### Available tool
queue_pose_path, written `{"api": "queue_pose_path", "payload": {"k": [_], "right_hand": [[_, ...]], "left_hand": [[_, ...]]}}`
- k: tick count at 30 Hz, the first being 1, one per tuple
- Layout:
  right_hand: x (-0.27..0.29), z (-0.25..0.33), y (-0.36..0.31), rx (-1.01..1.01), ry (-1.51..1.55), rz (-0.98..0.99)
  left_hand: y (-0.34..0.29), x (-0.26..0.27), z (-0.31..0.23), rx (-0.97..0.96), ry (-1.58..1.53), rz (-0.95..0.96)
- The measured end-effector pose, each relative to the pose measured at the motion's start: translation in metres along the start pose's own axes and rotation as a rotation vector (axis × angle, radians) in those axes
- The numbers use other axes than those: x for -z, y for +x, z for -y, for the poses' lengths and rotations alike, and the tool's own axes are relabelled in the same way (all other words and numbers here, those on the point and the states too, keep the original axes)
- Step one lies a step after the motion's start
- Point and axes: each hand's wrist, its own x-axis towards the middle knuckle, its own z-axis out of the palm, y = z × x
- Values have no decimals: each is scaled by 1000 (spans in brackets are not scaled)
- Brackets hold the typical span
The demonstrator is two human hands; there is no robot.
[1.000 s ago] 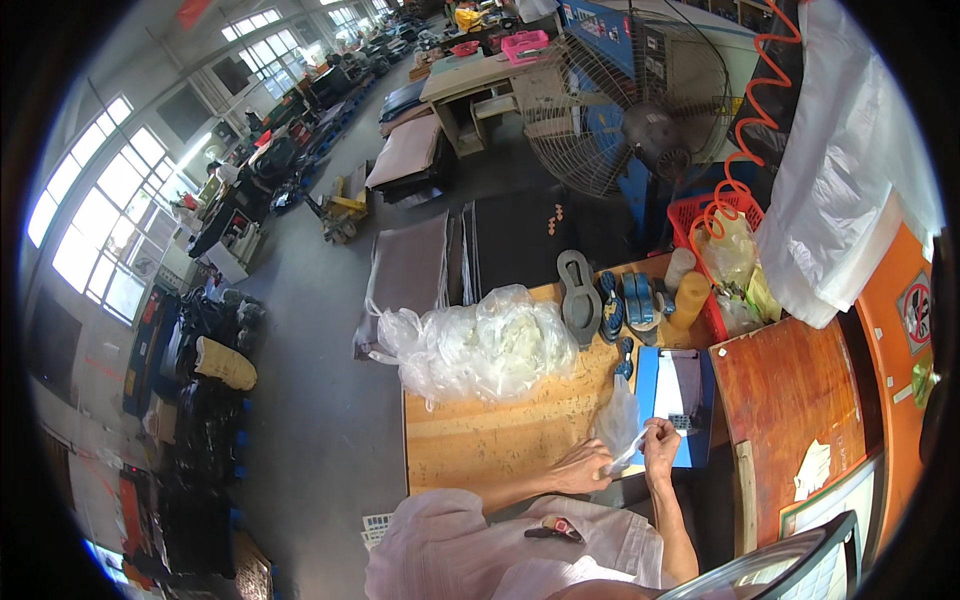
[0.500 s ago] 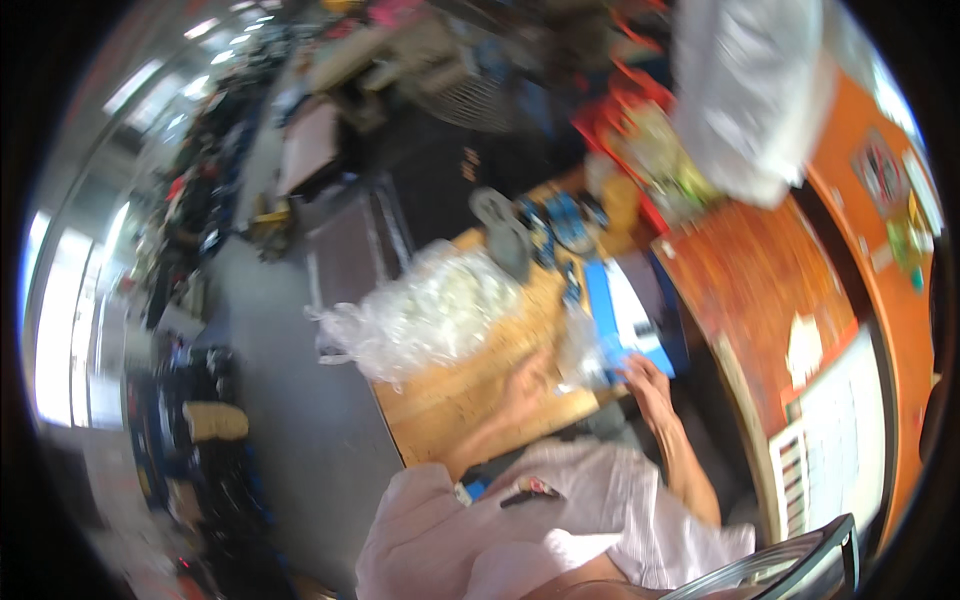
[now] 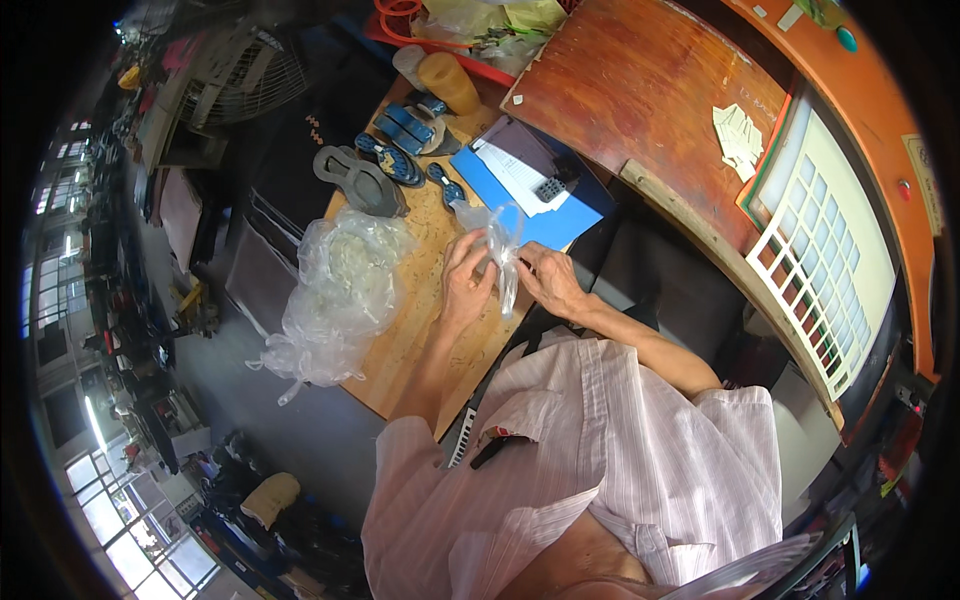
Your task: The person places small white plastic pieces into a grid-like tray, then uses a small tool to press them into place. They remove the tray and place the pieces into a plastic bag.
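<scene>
Between my two hands is a small clear plastic bag [image 3: 502, 232], gathered at its neck, its loose end hanging toward the table's near edge. My left hand [image 3: 466, 285] is closed on the bag's left side with curled fingers. On the other side my right hand [image 3: 556, 284] pinches the gathered neck between thumb and fingers. What the bag holds is hard to make out. To the left lies a large clear plastic bag [image 3: 345, 275] with pale contents, its knotted end hanging over the table edge. Behind my hands is a blue folder [image 3: 575, 221] with white paper on it.
On the wooden table [image 3: 425, 325] stand a grey metal part [image 3: 362, 182], blue tape dispensers [image 3: 405, 128] and a yellow-brown container [image 3: 449, 84]. A red tray [image 3: 488, 70] holds more bags. To the right is a reddish wooden cabinet top [image 3: 640, 90] with a white grid panel [image 3: 808, 235].
The view has turned, shifting the table up and left. My hands were apart; now both meet at the small bag, and my right hand has left the blue folder's edge.
</scene>
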Motion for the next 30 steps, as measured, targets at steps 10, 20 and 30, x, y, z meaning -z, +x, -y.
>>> {"api": "queue_pose_path", "payload": {"k": [10, 20, 30], "right_hand": [[30, 6, 7, 205, -159, -45], [34, 46, 14, -296, 312, 120], [8, 19, 8, -416, 692, 177]], "left_hand": [[-7, 18, -12, 40, -47, 37], [-15, 12, -30, 173, -93, -90], [-44, 3, -13, 122, 55, -283]]}}
